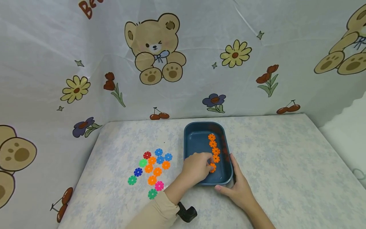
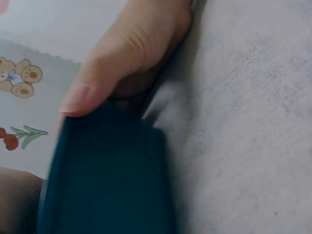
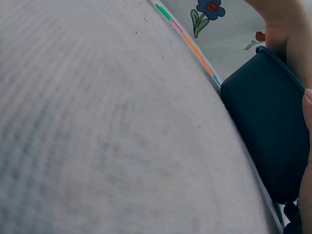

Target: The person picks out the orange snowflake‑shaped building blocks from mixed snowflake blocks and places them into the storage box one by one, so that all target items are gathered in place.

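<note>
An orange disc (image 1: pixel 213 168) is pinched by the left hand (image 1: pixel 197 168) at the near end of a row of discs (image 1: pixel 213 148) running near to far inside the tray (image 1: pixel 197 140). The tray's near right corner is gripped by the right hand (image 1: pixel 238 187). More loose discs (image 1: pixel 151 170) lie to the left.

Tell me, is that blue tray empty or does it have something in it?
Not empty. The blue tray holds a row of orange flower discs along its right side; the rest of its floor is bare.

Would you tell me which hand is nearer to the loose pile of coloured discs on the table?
Left. The left hand reaches into the blue tray beside the discs; the right hand holds the tray's far corner.
</note>
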{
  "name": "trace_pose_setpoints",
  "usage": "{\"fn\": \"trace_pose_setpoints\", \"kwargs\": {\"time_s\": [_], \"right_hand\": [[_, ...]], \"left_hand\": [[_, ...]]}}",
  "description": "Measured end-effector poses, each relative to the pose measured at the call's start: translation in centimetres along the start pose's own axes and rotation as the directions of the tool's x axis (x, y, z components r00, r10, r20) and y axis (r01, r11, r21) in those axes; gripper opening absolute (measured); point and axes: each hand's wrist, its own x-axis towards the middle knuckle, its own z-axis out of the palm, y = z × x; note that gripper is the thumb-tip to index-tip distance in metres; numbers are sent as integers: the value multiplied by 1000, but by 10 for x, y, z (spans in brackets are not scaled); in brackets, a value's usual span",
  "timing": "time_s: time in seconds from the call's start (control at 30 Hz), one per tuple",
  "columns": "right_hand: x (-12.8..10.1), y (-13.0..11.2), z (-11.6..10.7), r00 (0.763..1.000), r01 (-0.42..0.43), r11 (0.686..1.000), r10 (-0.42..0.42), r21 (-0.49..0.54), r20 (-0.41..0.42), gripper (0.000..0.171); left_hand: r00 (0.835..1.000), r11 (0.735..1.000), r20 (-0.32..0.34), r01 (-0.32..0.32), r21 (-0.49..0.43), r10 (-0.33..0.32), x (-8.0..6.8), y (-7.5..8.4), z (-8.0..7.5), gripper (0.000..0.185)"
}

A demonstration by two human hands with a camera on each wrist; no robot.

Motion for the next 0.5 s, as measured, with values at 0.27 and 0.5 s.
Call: {"fn": "trace_pose_setpoints", "kwargs": {"time_s": [0.27, 0.5], "right_hand": [[0, -2, 0, 1000, 9, 1000, -8, 2, -4, 123], [1, -1, 0, 1000, 1, 1000, -1, -9, -4, 124]], "left_hand": [[1000, 993, -13, 9, 121, -7, 14, 1, 21, 14], [999, 984, -38, 33, 173, -27, 19, 1, 30, 14]]}}
